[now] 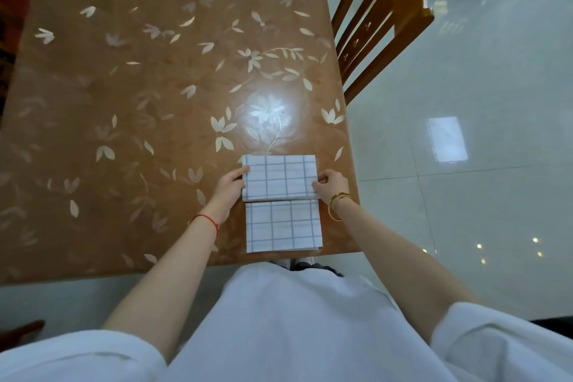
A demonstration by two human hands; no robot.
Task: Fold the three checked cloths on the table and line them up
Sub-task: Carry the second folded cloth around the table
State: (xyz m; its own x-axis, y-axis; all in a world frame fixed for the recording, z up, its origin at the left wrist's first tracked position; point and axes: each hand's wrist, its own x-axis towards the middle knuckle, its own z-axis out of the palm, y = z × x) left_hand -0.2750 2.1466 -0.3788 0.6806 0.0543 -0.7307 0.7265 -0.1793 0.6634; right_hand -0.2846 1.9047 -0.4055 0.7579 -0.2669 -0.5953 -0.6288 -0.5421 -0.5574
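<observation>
Two folded white cloths with a blue check pattern lie on the brown floral table [139, 133] near its front right corner. The far cloth [279, 177] lies flat, and the near cloth [283, 226] sits just behind the table's front edge, their long sides almost touching. My left hand [231, 187] grips the far cloth's left edge with the thumb on top. My right hand [330, 184] pinches its right edge. I see only two cloths.
A wooden chair [381, 18] stands against the table's right side. Glossy white floor tiles [465, 195] lie to the right. My white-clothed body is close to the table's front edge.
</observation>
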